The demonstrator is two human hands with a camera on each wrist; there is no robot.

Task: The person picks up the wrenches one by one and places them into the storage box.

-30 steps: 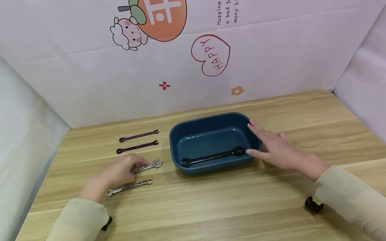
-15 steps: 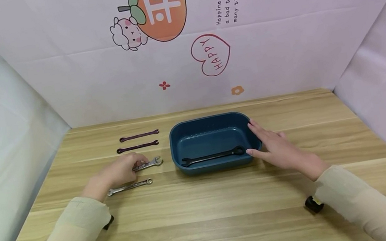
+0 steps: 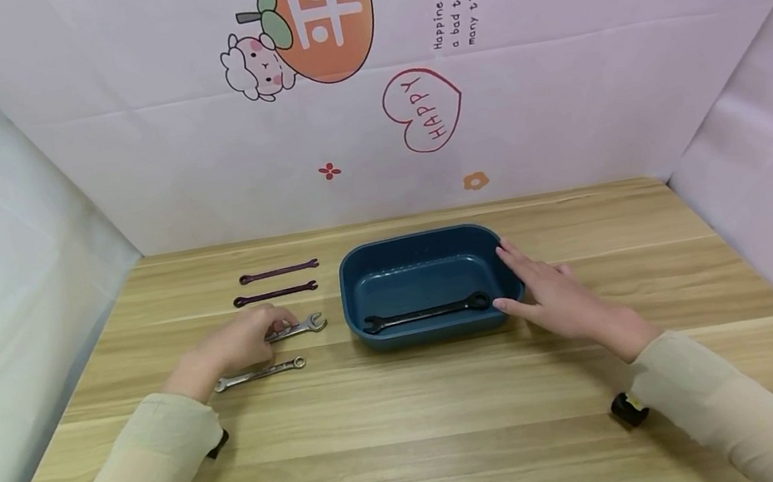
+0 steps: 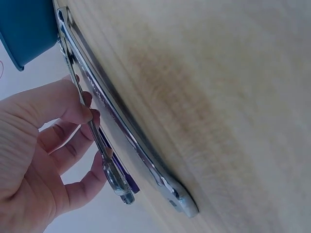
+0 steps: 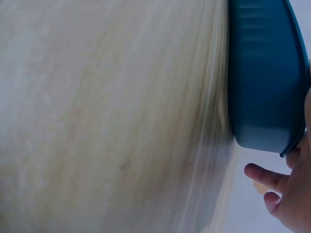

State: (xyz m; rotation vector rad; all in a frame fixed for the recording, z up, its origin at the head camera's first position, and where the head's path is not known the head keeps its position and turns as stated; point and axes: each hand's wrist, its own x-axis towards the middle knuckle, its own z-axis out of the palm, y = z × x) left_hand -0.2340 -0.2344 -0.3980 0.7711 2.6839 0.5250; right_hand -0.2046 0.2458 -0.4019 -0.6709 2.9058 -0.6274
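Note:
My left hand (image 3: 244, 339) pinches a silver combination wrench (image 3: 307, 326) between thumb and fingers, left of the blue bin (image 3: 424, 284). In the left wrist view the pinched wrench (image 4: 98, 138) is tilted, its shaft crossing the fingertips. A second silver combination wrench (image 3: 262, 374) lies on the table just nearer to me. Inside the bin, along its near wall, lies a black wrench (image 3: 428, 313). My right hand (image 3: 554, 294) rests at the bin's right end, its extended fingers touching the rim; in the right wrist view the hand (image 5: 294, 194) is partly cut off.
Two slim dark purple wrenches (image 3: 277, 272) lie behind my left hand, roughly parallel. The wooden table (image 3: 418, 438) meets a white printed backdrop (image 3: 558, 79) behind the bin, with white side walls left and right.
My left hand and the silver wrench in it have shifted very slightly to the right. The right hand and the bin have stayed in place.

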